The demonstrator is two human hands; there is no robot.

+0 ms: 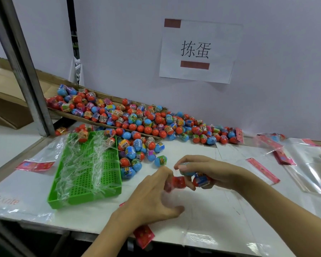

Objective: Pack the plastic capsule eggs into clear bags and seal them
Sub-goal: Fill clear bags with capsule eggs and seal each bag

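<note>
Eggs [195, 178] sit bunched in our right hand [208, 171], a blue one under the curled fingers and a red-and-blue one against the palm side, so that hand is closed around capsules. Our left hand [156, 197] meets it from seven o'clock, thumb and forefinger pinching what looks like the red header of a clear bag [176, 182]; motion blur hides whether the mouth is actually spread. The bag's film seems to trail back under the left palm toward six o'clock, where a red printed strip [144, 236] pokes over the table edge [193, 243], so we judge the bag's long axis to run from six to twelve with the opening at its far end. That is the relation that matters: the eggs lie just at three o'clock of the opening, almost touching it, and the right hand is the nearer one to feed them in. We would expect a short push toward nine o'clock while the left hand holds the mouth steady. The loose supply of eggs [137, 156] lies at eleven o'clock of both hands, spilling from a cardboard chute [107, 125] beside the green tray [85, 198] of peeled strips. Spare bags [308, 164] lie flat at two o'clock, well apart from the hands.
</note>
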